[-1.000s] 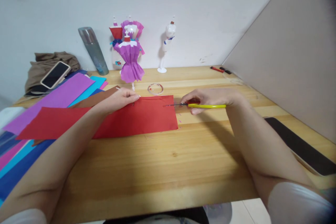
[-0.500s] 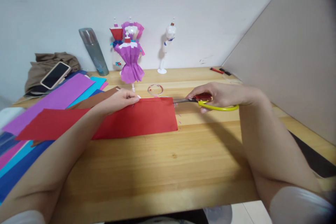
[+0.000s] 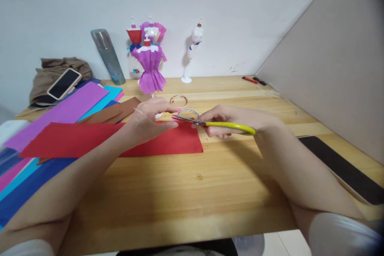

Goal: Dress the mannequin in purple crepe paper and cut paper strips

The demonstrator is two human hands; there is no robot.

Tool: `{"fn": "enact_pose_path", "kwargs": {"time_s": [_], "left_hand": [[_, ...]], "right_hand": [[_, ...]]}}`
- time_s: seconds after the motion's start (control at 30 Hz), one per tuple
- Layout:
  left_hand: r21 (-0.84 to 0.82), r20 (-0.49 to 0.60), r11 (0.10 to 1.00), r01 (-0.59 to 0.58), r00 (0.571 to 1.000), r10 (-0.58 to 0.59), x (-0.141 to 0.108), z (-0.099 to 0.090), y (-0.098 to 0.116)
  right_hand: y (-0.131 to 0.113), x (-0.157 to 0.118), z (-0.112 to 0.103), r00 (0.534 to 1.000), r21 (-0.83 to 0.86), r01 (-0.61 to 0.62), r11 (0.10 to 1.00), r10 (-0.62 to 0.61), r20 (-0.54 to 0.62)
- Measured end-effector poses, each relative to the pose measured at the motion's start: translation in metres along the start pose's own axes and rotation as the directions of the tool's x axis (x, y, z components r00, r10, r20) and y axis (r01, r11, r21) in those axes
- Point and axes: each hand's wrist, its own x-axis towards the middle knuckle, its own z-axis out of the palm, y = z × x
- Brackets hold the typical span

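Note:
A long red strip of soft sheet material (image 3: 168, 144) lies flat across the table; whether it is cloth or crepe paper I cannot tell. My left hand (image 3: 151, 118) is over its far edge, thumb and fingers apart, with nothing seen between them. Around the scissors (image 3: 231, 126), which have a yellow handle, my right hand (image 3: 220, 118) is closed. Their blades point left over the strip's far right corner, the tips close to my left fingertips. Behind the blades are rings of tape (image 3: 179, 100).
Left are purple (image 3: 60, 114), brown (image 3: 111, 113) and blue sheets, a phone (image 3: 64, 83) on bunched cloth, and a bottle (image 3: 108, 57). Small dress forms (image 3: 151, 68) stand by the wall. A black flat object (image 3: 339, 166) and a red marker (image 3: 250, 80) lie right.
My right hand has brought the scissors left, over the strip. My left hand has let go of the strip's far edge and its fingers have spread towards the blades.

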Motion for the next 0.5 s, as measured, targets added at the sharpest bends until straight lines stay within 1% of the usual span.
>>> {"fn": "enact_pose_path", "kwargs": {"time_s": [0.1,0.17,0.23,0.37,0.43,0.5], "left_hand": [[0.018,-0.006,0.993,-0.115,0.993,0.115,-0.001,0.000,0.004],[0.020,0.005,0.989,-0.144,0.990,0.144,-0.002,0.001,0.006],[0.015,0.026,0.990,-0.137,0.990,0.137,-0.002,0.002,0.007],[-0.008,0.079,0.998,-0.062,0.995,0.062,0.001,-0.001,0.003],[-0.002,0.081,1.000,0.018,0.997,-0.018,0.003,-0.006,-0.002],[0.006,0.065,0.992,0.130,0.989,-0.130,0.006,-0.011,-0.008]], "right_hand": [[-0.002,0.003,0.005,1.000,0.001,0.001,1.000,-0.001,0.024],[-0.002,0.005,0.007,0.999,-0.007,0.004,1.000,-0.004,0.033],[-0.001,0.006,0.008,0.999,-0.021,-0.004,1.000,0.005,0.037],[0.001,0.005,0.007,0.999,-0.019,-0.035,0.999,0.036,0.036],[0.000,0.003,0.004,0.999,-0.004,-0.042,0.999,0.042,0.034],[0.000,0.000,0.001,0.998,0.016,-0.047,0.999,0.046,0.035]]}}
